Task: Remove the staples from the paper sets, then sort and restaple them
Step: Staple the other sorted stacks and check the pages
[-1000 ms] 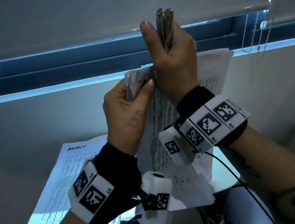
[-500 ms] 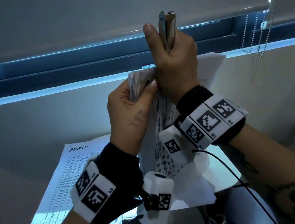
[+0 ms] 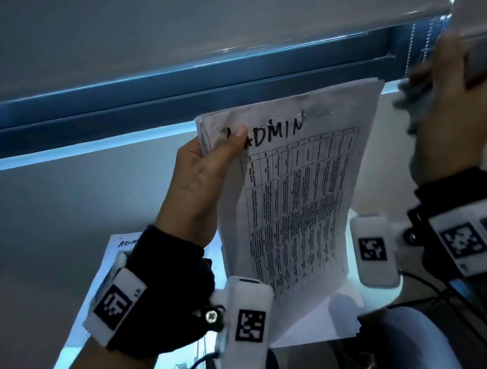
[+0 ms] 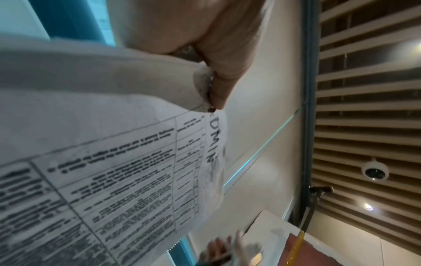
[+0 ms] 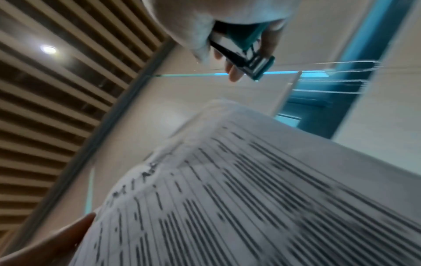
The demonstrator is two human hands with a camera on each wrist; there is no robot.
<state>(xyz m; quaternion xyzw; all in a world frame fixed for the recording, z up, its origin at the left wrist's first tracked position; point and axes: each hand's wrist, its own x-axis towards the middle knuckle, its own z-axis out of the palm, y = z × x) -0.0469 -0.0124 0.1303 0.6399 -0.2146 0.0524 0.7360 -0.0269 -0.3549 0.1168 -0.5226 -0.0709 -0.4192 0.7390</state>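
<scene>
Here, the moment as it stood:
Left hand: your left hand (image 3: 200, 182) pinched the top left corner of the paper set (image 3: 297, 207), thumb on the front sheet beside the handwritten "ADMIN", the other fingers behind it.
Paper set: you held it up nearly upright in front of the window sill (image 3: 68, 149), several sheets thick, a printed table facing you.
Right hand: your right hand (image 3: 456, 116) was well apart from the set, raised at the right edge, blurred, its fingers curled round the stapler (image 5: 248, 59).
Stapler: its metal nose stuck out past your fingertips (image 5: 234, 73) in the right wrist view.
Table: a second paper stack (image 3: 111, 270), also marked "ADMIN", lay flat below your left wrist.
</scene>
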